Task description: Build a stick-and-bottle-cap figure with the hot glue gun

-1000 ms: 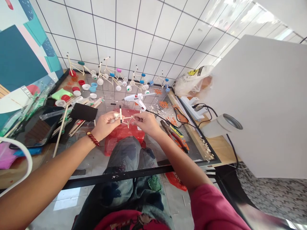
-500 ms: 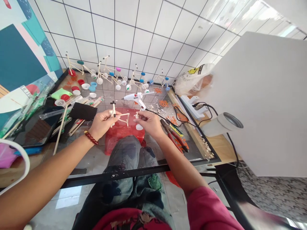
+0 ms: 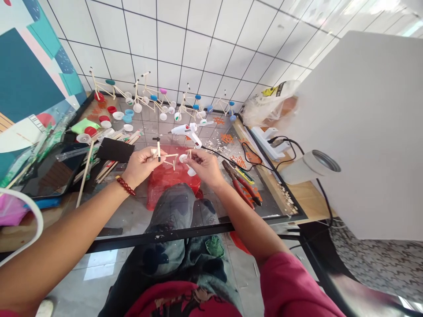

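Pinched in my left hand (image 3: 142,165) is a small frame of pale sticks (image 3: 171,160) with a dark-tipped upright (image 3: 158,149). The frame points to the right, toward my other hand. My right hand (image 3: 204,166) is closed on a small wheel piece, made of a short stick and white bottle caps (image 3: 191,171). One cap shows at the fingertips and another below them. A narrow gap separates the frame from the wheel piece. Both hands are over the glass table, above a red stool seen through it.
A white glue gun (image 3: 185,130) lies behind my hands. Small stick-and-cap models (image 3: 153,97) stand along the tiled wall. Loose caps (image 3: 118,115), sticks and a black sheet (image 3: 115,150) are at left. Pliers (image 3: 241,185), a cutter (image 3: 243,175) and a power strip (image 3: 267,143) are at right.
A white cap now shows at my right fingertips, where the wheel piece has turned. The stick frame in my left hand has tilted slightly. The whole view has shifted a little.
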A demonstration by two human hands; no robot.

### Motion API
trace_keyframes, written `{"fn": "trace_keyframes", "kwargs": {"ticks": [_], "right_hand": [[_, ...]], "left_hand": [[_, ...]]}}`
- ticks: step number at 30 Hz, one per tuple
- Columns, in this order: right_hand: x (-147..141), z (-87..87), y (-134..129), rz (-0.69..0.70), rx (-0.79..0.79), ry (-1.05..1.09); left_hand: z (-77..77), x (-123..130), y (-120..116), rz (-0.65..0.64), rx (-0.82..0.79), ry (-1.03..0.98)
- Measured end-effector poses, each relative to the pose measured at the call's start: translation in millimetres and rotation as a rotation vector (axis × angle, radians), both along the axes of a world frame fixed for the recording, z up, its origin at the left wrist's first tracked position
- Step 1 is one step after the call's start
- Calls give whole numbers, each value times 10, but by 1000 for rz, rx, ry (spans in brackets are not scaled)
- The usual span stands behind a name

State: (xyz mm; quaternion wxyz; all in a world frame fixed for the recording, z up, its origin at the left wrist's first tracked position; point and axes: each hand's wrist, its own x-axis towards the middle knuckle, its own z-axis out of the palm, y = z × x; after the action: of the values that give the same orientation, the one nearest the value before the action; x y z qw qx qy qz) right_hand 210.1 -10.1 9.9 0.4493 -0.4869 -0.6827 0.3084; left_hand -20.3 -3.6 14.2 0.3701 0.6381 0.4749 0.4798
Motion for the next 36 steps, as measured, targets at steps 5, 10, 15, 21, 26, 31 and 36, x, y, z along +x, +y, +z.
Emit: {"fn": "trace_keyframes", "kwargs": {"ticks": [5, 10, 15, 21, 26, 31, 36], "right_hand": [[54, -13, 24, -24, -12, -17], [77, 0, 25, -13, -31, -51], [93, 28, 3, -7, -45, -120], [114, 33, -2, -21, -25, -218], [133, 24, 12, -78, 33, -239], [168, 26, 31, -150, 74, -171], [212, 52, 50, -194, 113, -105]], "left_hand": [[-44, -15, 22, 12, -31, 36], [-63, -13, 28, 21, -24, -2], [-72, -20, 28, 30, -13, -17], [-119, -32, 42, 23, 7, -38], [-89, -7, 35, 21, 10, -99], [-66, 19, 45, 17, 31, -156], [-93, -14, 15, -11, 114, -229]]}}
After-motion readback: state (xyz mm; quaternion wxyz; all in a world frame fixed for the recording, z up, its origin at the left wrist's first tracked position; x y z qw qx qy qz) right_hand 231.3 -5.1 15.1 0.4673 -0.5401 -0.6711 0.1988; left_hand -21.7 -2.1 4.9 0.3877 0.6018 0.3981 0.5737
